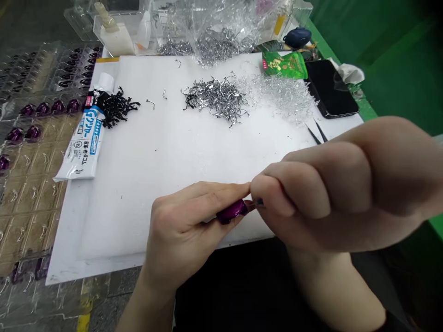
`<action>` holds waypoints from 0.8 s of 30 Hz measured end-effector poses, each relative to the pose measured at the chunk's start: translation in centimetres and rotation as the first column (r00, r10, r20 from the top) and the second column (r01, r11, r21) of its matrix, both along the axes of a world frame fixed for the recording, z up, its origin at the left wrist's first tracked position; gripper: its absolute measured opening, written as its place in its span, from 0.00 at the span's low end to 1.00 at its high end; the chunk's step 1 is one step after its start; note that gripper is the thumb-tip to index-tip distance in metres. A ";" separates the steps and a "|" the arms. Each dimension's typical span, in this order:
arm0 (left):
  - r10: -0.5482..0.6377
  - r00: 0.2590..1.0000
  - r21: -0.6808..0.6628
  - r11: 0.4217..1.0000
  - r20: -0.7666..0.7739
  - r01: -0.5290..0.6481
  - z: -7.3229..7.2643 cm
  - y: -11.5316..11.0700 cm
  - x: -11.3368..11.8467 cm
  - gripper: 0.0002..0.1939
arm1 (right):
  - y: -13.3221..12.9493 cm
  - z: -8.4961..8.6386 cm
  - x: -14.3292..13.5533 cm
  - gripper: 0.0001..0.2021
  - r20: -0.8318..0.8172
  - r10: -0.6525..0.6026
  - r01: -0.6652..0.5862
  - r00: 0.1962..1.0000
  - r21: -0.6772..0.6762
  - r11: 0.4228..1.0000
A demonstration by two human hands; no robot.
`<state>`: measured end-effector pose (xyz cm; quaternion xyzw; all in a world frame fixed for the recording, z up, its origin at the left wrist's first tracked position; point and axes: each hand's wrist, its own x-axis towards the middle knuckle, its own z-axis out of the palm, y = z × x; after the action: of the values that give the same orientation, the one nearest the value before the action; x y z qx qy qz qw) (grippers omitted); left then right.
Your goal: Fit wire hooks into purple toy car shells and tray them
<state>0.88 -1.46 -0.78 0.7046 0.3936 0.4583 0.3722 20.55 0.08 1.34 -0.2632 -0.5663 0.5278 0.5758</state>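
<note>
My left hand (187, 221) is closed around a small glossy purple piece (232, 212), pinching it between thumb and fingers near the front edge of the white board (131, 198). My right hand (321, 189) is curled into a fist close to the camera, its fingertips meeting the left thumb tip beside the purple piece. A thin part with a dark bluish bit shows at the right fingertips; most of what this hand grips is hidden. Beyond the hands lies a pile of silver crimped strands (219, 99). To its right spreads a paler clear-silver pile (284, 97).
Left, a glue tube (85, 147) lies by black strands (117, 108); clear trays (31, 170) hold several purple pieces. Tweezers (316, 133), a black phone (331, 87) and a green packet (284, 64) lie right. Behind are a plastic bag (221, 37) and a glue bottle (143, 30).
</note>
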 end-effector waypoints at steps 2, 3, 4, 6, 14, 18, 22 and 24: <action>0.026 0.999 -0.033 0.999 0.019 -0.025 0.1 0.1 0.1 0.20 | 0.4 0.9 0.1 0.20 -0.179 -0.235 0.220 0.955 -0.098 0.971; 0.042 0.998 -0.055 0.998 0.041 -0.040 0.1 0.1 0.1 0.20 | 0.7 1.3 0.2 0.17 -0.239 -0.324 0.292 0.915 -0.159 0.943; 0.059 0.996 -0.082 0.995 0.068 -0.053 0.1 0.1 0.1 0.20 | 1.0 1.6 0.4 0.13 -0.224 -0.365 0.325 0.904 -0.195 0.925; 0.128 0.982 -0.146 0.983 0.139 -0.107 0.2 0.1 0.0 0.18 | 1.7 1.8 0.6 0.06 -0.110 -0.337 0.304 0.935 -0.237 0.922; 0.362 0.850 -0.376 0.902 0.384 -0.214 -0.2 0.0 -0.6 0.05 | 2.7 -0.2 -0.6 0.04 0.375 -0.061 0.106 0.925 -0.102 0.989; 0.293 0.846 -0.406 0.908 0.446 -0.101 -0.2 0.1 -0.8 0.04 | 3.6 0.1 -0.3 0.10 0.566 -0.030 0.102 0.824 -0.095 0.990; 0.262 0.773 -0.478 0.877 0.578 0.060 0.2 0.3 -1.1 0.14 | 5.0 0.7 0.7 0.15 0.705 -0.008 0.103 0.710 -0.092 0.990; 0.263 0.737 -0.499 0.859 0.623 0.115 0.4 0.3 -1.3 0.16 | 5.8 0.8 1.6 0.24 0.722 -0.042 0.131 0.691 -0.068 0.989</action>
<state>-0.40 -1.17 -0.39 0.3510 0.3671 0.5761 0.6404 22.13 5.87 2.17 -0.5069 -0.7020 0.3867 0.3173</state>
